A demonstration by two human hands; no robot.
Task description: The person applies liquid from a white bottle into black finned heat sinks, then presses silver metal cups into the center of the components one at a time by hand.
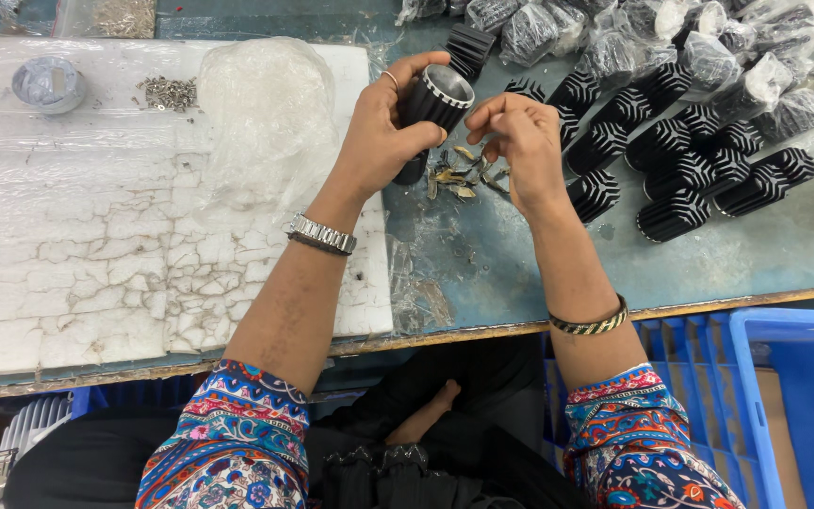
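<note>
A black finned cylinder with a silver rim is gripped by the left hand above the counter. The right hand has its fingers pinched shut right at that rim; whatever's held is too small to tell. If it's fumbled, it probably gets lost among the small metal clips just below. The finned pieces nearby could also be knocked.
</note>
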